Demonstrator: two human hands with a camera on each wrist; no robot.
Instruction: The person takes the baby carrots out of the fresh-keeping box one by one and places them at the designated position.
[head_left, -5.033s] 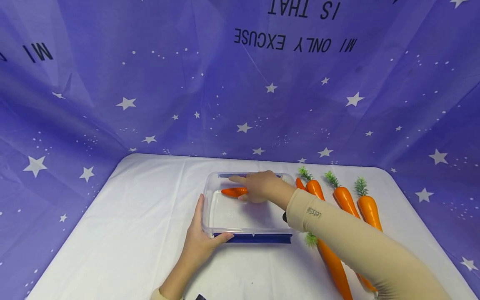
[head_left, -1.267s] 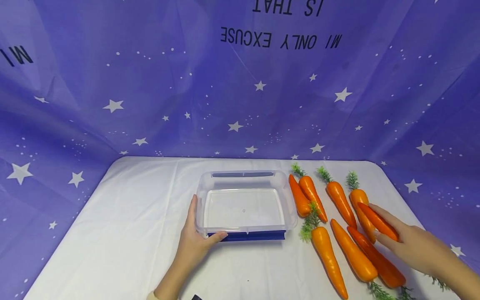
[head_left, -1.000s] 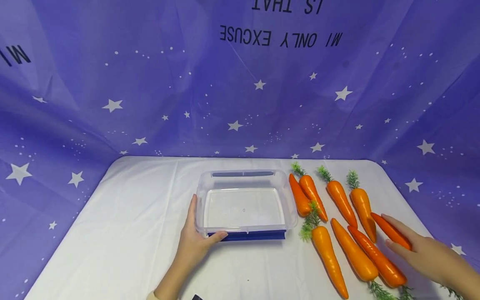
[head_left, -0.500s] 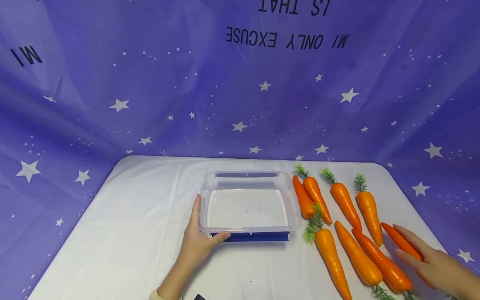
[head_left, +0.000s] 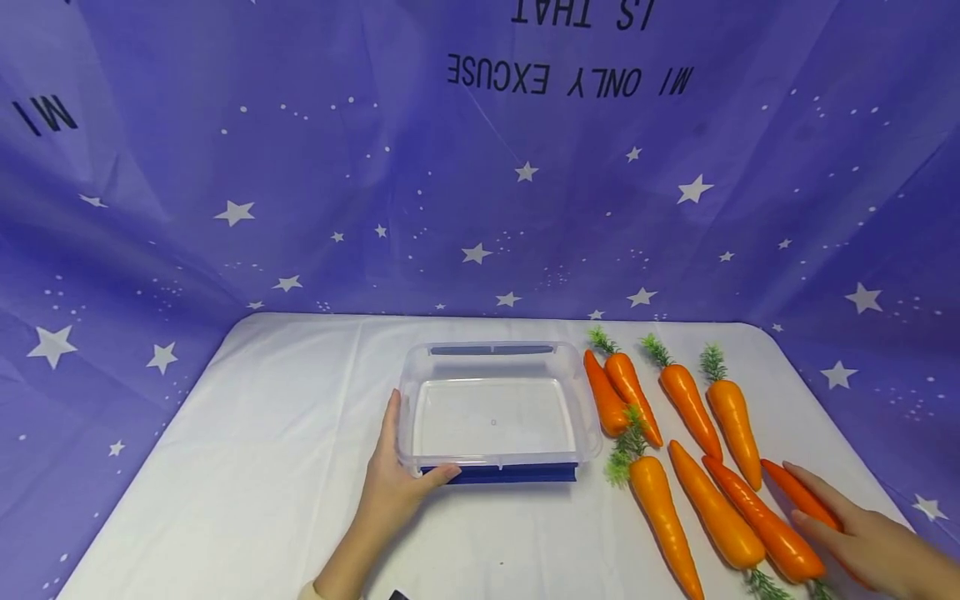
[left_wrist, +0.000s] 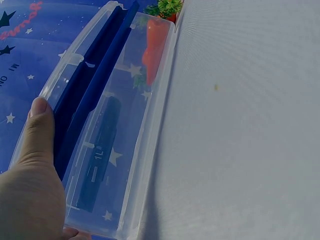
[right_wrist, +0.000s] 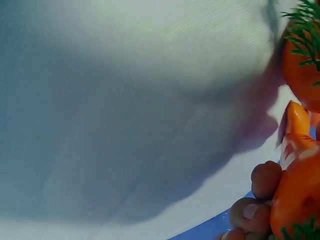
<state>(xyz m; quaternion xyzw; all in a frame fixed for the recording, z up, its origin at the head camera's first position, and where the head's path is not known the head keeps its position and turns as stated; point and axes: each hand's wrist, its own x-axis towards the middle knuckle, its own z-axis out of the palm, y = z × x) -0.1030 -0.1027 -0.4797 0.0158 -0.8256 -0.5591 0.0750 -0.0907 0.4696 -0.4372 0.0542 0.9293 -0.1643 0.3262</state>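
Note:
A clear plastic food container (head_left: 495, 417) with blue latch flaps stands upright on the table with nothing inside. My left hand (head_left: 397, 483) grips its near left corner, the thumb (left_wrist: 39, 132) over the rim beside the blue flap (left_wrist: 95, 80). At the right side of the table, my right hand (head_left: 870, 533) holds a red-orange carrot (head_left: 801, 493) low over the cloth, thumb on one side and fingers on the other. In the right wrist view, its fingertips (right_wrist: 250, 212) press against the carrot (right_wrist: 300, 195), whose green top shows at the bottom edge. The palm is out of sight there.
Several toy carrots with green tops lie right of the container, among them an orange one (head_left: 663, 525), a red-orange one (head_left: 765, 521) and another at the back (head_left: 735, 429). A purple star-printed cloth (head_left: 480, 167) surrounds the white table (head_left: 247, 467).
Five seconds ago my right hand held a carrot inside the container. Since then it has moved right with the carrot, lately drifting outward and nearer. My left hand keeps its grip.

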